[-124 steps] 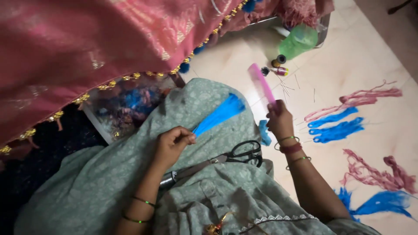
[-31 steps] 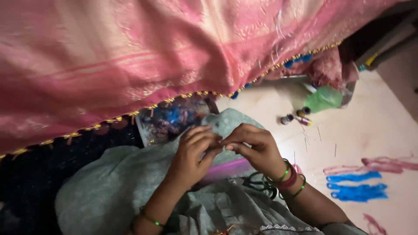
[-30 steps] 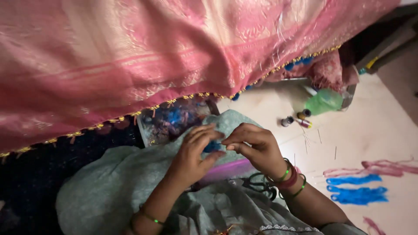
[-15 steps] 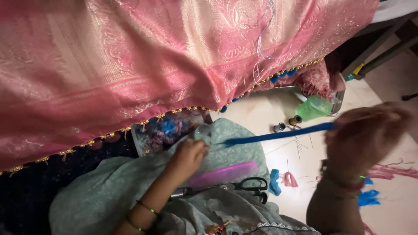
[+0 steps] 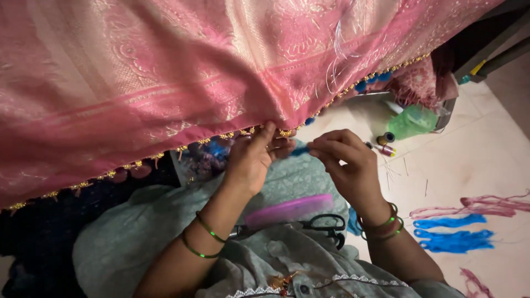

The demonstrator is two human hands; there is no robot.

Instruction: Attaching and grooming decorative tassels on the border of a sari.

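Left hand [image 5: 255,160] pinches beaded hem [image 5: 221,136] of pink cloth [image 5: 165,72], thumb up on edge, fingers curled beneath. Right hand [image 5: 345,160] just beside it, fingertips closed on blue thread [image 5: 300,150] held between both hands at hem. Pink comb [image 5: 290,209] and black scissors [image 5: 326,225] lie on lap, below hands. Blue thread bundles [image 5: 452,234] and pink thread bundles [image 5: 475,205] on floor at right, well apart. Green bottle [image 5: 411,121] and small spools [image 5: 385,143] near cloth's far edge.
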